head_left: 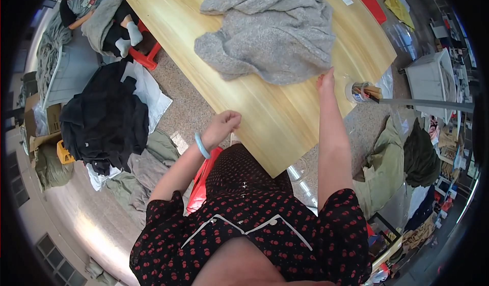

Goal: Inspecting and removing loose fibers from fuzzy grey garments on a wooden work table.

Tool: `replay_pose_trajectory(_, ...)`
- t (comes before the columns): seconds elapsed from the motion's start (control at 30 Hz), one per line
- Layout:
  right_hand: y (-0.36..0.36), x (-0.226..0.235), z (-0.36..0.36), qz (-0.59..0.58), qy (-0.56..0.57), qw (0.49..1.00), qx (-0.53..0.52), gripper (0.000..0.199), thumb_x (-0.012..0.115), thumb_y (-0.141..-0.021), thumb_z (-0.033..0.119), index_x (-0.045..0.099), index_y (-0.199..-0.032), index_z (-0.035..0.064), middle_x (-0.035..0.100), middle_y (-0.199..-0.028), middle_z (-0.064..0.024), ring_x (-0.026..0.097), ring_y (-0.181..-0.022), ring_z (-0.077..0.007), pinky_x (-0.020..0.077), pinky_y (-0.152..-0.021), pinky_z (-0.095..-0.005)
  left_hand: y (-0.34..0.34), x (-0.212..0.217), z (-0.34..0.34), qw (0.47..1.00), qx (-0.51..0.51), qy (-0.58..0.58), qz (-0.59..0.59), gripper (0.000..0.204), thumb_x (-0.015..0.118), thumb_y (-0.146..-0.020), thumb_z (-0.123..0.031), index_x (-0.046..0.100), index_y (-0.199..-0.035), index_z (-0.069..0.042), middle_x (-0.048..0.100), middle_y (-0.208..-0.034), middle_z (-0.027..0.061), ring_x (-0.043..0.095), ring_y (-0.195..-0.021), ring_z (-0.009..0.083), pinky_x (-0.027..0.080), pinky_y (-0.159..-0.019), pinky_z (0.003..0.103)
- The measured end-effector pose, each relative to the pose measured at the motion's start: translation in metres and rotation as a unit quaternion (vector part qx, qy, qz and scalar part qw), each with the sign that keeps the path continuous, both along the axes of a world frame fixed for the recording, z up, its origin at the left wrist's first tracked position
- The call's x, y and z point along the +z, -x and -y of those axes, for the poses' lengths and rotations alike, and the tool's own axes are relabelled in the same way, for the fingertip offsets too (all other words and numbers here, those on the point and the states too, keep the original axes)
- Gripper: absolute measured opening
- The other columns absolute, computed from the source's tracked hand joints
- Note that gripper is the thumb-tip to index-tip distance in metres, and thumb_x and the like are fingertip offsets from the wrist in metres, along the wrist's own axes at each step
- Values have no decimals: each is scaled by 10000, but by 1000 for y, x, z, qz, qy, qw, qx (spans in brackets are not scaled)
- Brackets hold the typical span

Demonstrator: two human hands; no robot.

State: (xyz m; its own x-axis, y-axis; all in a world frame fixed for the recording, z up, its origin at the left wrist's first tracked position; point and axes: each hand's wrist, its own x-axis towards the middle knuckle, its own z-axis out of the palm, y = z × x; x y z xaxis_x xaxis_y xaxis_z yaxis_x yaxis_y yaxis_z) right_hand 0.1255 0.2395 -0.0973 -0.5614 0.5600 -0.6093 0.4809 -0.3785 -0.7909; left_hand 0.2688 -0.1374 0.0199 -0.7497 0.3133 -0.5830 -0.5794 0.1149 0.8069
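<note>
A grey knit garment (285,41) lies rumpled on the light wooden table (275,133). At its near right corner, my right hand (326,81) is closed, the fingers pinching the edge of the knit. My left hand (222,125), with a pale blue bangle (202,145) at the wrist, hovers by the table's left edge, apart from the garment. Its fingers are curled in, and the palm side is hidden, so whether anything small is in it does not show. A jar (358,92) with wooden-handled tools stands near my right hand.
A person (97,16) sits at far left with grey cloth on their lap. Black garments (104,118) are heaped left of the table, near a grey bin (76,72). Olive cloth (382,169) and a white bin (433,80) are on the right. A dark bar (428,103) juts in there.
</note>
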Motion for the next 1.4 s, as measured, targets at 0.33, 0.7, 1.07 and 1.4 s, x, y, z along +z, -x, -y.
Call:
replay_pose_trajectory(0.33, 38, 68, -4, -127, 221, 962, 100, 244, 460, -849, 183, 492, -1060, 65, 558, -1004, -56, 532, -891, -165, 446, -699, -301, 15, 3, -75, 987, 135, -17, 79, 261, 510, -841, -241, 518, -991, -28, 560, -831, 40, 538, -759, 118, 436, -693, 231)
replay_pose_trajectory(0.7, -111, 279, 91, -383, 3, 630, 676, 167, 545, -795, 68, 559, -940, -12, 581, -854, -19, 507, -760, -56, 421, -651, -212, -1, 10, -115, 830, 203, -519, -13, 396, 402, -878, -296, 435, -1161, -20, 513, -1115, 147, 523, -999, 271, 430, -874, 388)
replay_pose_trajectory(1.07, -182, 137, 46, -74, -168, 678, 711, 254, 623, -730, 233, 570, -866, 26, 558, -628, -81, 531, -557, -150, 427, -545, -293, -58, -65, -88, 870, 389, -180, 244, 400, 442, -838, -466, 439, -862, -66, 523, -767, 96, 546, -706, 237, 472, -641, 335)
replay_pose_trajectory(1.4, -199, 62, 39, 42, 62, 795, 602, 456, 576, -802, 231, 432, -1173, 8, 491, -1136, -103, 479, -996, -152, 360, -877, -263, -33, -68, -70, 912, 293, -151, 246, 292, 465, -853, -297, 489, -925, -15, 558, -811, 107, 563, -717, 203, 472, -630, 294)
